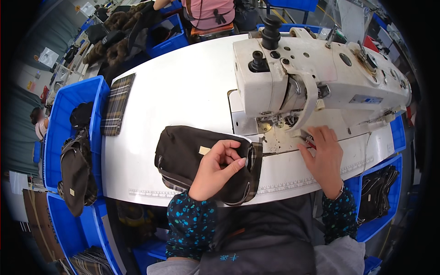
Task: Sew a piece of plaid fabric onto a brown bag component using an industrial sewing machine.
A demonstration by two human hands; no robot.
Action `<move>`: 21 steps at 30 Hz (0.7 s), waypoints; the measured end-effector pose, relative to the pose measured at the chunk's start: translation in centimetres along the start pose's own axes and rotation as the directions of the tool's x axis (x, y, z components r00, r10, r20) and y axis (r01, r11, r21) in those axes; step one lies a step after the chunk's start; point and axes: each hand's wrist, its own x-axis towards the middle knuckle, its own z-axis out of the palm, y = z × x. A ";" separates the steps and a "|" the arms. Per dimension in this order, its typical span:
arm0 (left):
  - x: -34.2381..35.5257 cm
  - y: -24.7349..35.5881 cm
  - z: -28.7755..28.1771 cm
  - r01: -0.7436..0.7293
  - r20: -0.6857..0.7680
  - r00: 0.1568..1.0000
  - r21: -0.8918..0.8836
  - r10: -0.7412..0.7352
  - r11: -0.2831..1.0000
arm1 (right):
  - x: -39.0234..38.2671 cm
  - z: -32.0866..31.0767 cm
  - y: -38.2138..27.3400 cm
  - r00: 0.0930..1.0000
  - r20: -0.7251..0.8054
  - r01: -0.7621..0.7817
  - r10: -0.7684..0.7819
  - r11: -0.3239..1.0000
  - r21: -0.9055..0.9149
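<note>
A dark brown fabric pouch piece (pixel 183 144) with zippers along its edges and a small pale label lies at the table's front. My left hand (pixel 215 167) rests on its right part, fingers loosely curled, thumb and index fingertip apart. Plaid cloth shows at the piece's right and lower edges. Beside the needle area of a white sewing machine (pixel 270 87), my right hand (pixel 324 158) is closed on a small metal tool with a red part (pixel 310 141), which looks like thread snips. The fingers partly cover that tool.
The white table (pixel 183 87) has a ruler strip along its front edge. A folded plaid cloth (pixel 118 105) lies at its left. Blue bins (pixel 98 87) stand left, one with a brown piece (pixel 75 174) over its rim. Another blue bin (pixel 394 183) with dark pieces stands right. A person (pixel 208 13) sits beyond.
</note>
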 end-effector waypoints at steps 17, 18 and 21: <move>3.2 3.3 0.6 -0.132 0.031 0.955 0.935 0.294 0.329 | 2.2 6.2 -2.3 0.652 0.200 0.697 -0.732 0.681 0.225; 4.0 3.5 -0.2 -0.135 0.037 0.955 0.936 0.293 0.324 | 2.3 6.2 -2.3 0.656 0.195 0.694 -0.729 0.685 0.223; 5.7 5.2 -1.2 -0.303 0.273 0.952 0.910 0.142 0.284 | 2.6 6.1 -2.2 0.651 0.186 0.675 -0.736 0.673 0.303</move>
